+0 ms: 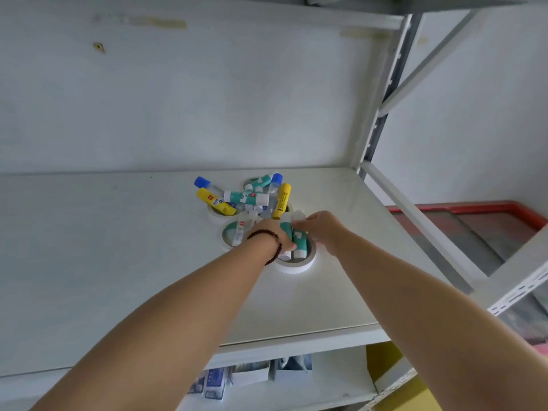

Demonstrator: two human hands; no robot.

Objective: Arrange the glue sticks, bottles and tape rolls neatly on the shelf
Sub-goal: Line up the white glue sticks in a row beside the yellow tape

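1. Head view: a white metal shelf (118, 262) carries one jumbled pile of glue sticks, small bottles and white tape rolls, set toward the right half of the board.
2. The nearest tape roll (296, 266) lies flat and acts as a ring-shaped holder: 2 teal glue sticks (300, 243) stand inside its core, white ends down (a 3rd may be behind the wrist, but I cannot tell).
3. The left hand (274, 232), with a dark bead bracelet (271, 244) on its wrist, has its fingers curled around the teal sticks at that roll.
4. The right hand (321, 228) pinches a white cap (298, 217) at the top of the same group with closed fingertips.
5. A second tape roll (229, 235) lies flat just left of the left hand; a clear bottle with a red label (240, 231) lies tilted across its opening.
6. A third roll (218, 216) sits behind, under a yellow glue stick (215, 201).
7. Another yellow glue stick (281, 200) leans against the pile's right side, and 2 blue-capped bottles (204, 183) lie toward the back.
8. Below the board, a lower shelf (335, 378) holds small boxed packs (237, 376).
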